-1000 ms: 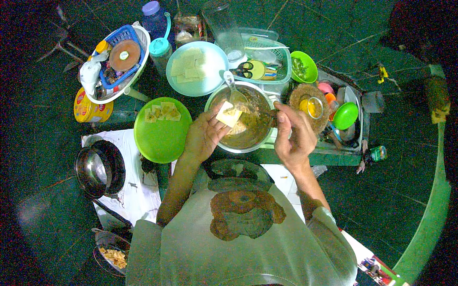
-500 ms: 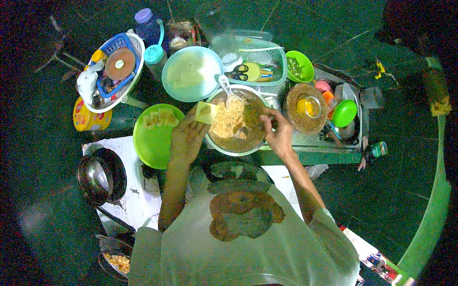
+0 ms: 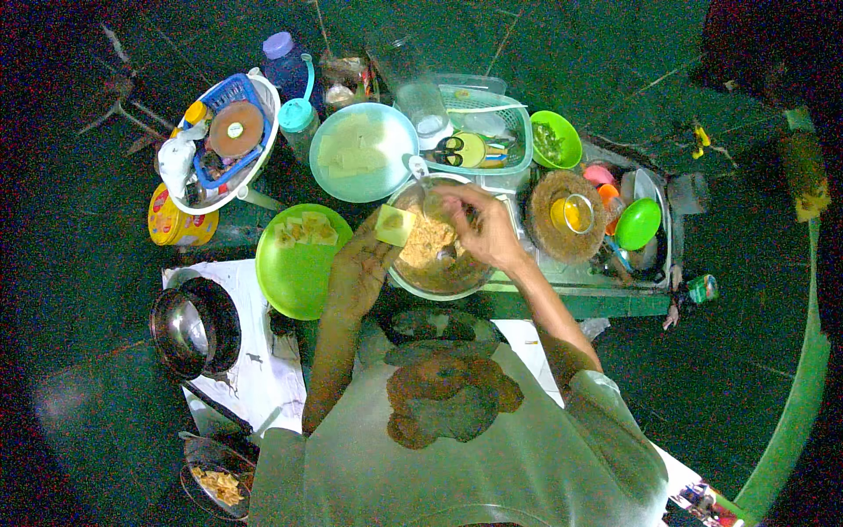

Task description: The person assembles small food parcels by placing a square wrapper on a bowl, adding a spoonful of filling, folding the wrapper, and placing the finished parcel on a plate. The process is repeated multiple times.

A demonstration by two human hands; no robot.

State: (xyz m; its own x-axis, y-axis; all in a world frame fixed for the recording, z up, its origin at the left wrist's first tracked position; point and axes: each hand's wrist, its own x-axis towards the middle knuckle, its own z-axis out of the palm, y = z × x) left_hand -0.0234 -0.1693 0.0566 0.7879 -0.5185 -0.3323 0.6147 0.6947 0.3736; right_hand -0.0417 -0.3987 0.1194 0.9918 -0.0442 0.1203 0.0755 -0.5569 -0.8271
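Dark green floor surrounds a low, crowded work surface, and the person sits at its 6 o'clock side, looking down on it. At the centre stands a metal bowl (image 3: 436, 283) with a crumbly, yellowish filling (image 3: 428, 239) inside.

The left hand (image 3: 356, 274) is cupped with the palm up at the bowl's 9 o'clock rim, and a pale square wrapper (image 3: 394, 225) lies on its fingers. The wrapper looks flat and unfolded; I cannot tell if any filling is on it. The right hand (image 3: 486, 232) is over the bowl, at about 1 o'clock, with the fingers drawn together as if pinching a spoon or a bit of filling; what exactly it holds I cannot tell.

At 9 o'clock from the bowl, just beside it, is a green plate (image 3: 294, 277), and a few small pieces (image 3: 307, 232) lie in a row near its far edge, so I judge that only a few are made. At 11 o'clock a light blue plate (image 3: 391, 132) carries a stack of flat wrappers (image 3: 351, 147), and much filling is in the bowl, so most of the work seems left.

A woven holder with a small yellow cup (image 3: 566, 214) stands at 3 o'clock, and a green basket with scissors (image 3: 457, 151) at 12 o'clock.
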